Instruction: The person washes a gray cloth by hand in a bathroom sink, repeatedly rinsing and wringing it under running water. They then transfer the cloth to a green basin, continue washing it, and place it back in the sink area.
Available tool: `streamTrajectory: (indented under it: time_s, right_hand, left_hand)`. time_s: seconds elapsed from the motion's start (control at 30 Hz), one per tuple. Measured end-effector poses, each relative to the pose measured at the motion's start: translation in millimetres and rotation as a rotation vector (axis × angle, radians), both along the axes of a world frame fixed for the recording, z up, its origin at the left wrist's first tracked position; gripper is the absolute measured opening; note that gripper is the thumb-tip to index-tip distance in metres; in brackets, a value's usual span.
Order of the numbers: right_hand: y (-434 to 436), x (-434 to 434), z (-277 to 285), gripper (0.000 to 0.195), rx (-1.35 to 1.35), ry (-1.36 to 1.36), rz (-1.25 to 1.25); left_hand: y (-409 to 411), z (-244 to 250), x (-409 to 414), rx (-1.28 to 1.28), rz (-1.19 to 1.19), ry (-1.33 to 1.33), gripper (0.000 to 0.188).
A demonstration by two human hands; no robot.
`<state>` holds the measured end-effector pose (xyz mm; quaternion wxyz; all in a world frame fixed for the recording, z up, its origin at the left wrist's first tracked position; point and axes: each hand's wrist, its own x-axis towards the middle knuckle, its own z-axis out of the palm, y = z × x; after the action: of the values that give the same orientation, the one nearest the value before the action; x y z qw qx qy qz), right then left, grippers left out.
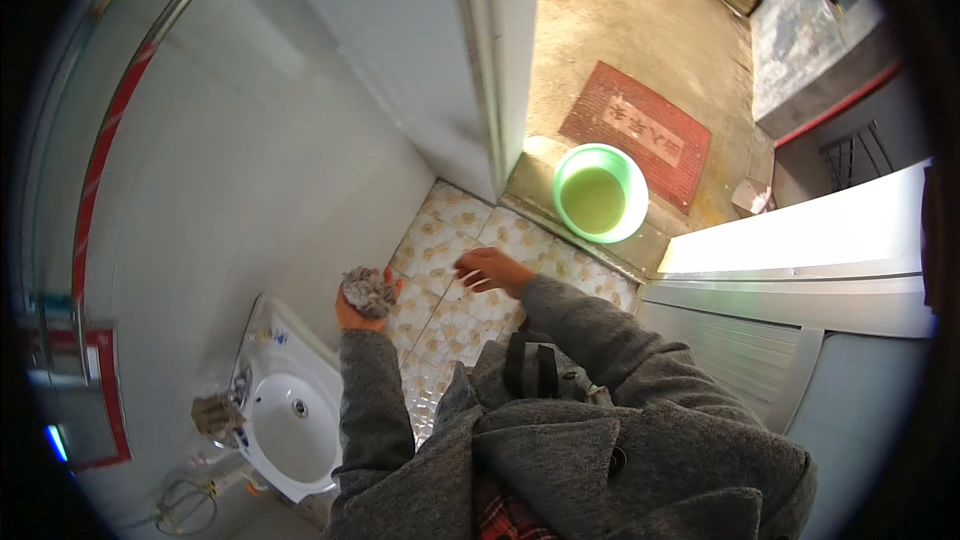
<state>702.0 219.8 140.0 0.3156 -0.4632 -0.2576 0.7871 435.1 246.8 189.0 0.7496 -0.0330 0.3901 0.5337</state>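
A grey, fluffy wad (370, 292), perhaps a crumpled cloth, rests in my left hand (360, 309), with the fingers curled around it. To its right my right hand (491, 271) hangs over the tiled floor with its fingers bent and apart, and I see nothing in it. Beyond that hand, a light-green plastic basin (637, 206) stands at the doorway sill and holds yellowish-green liquid. A white washbasin (289, 435) with a metal tap (241, 388) is on the wall side, left of my left sleeve.
A red doormat (645, 135) bearing writing lies outside the doorway. The raised sill (574, 241) borders the patterned tiles (457, 307). An opened door (750, 345) is on the right. A red-framed mirror (112, 397) and a long red-striped rail (100, 172) are at the left. A small bin (750, 197) stands outside.
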Motion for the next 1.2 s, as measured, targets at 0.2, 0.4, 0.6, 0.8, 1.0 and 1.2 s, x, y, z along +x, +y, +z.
streamTrajectory:
  time_s: [0.2, 0.4, 0.6, 0.8, 1.0, 1.2]
  right_hand:
    - [-52, 214, -57, 0.026, -0.238, -0.168, -0.559]
    - [-149, 340, -96, 0.019, -0.322, -0.245, -1.235]
    - [-194, 367, -132, 0.019, -0.391, -0.275, -1.43]
    - [-216, 356, -213, 0.017, -0.428, -0.107, -1.386]
    - [-156, 368, -269, 0.016, -0.608, -0.186, -1.209]
    - [-118, 394, -339, 0.015, -0.703, -0.206, -1.098]
  left_hand:
    - [64, -12, 148, -0.109, -0.151, -0.026, 0.031]
    - [89, -33, 211, -0.182, -0.344, 0.062, 0.032]
    - [125, -94, 223, -0.268, -0.572, 0.163, 0.035]
    - [139, -137, 240, -0.309, -0.685, 0.283, 0.034]
    - [122, -191, 251, -0.422, -0.594, 0.364, 0.036]
    - [88, -232, 265, -0.503, -0.549, 0.43, 0.031]
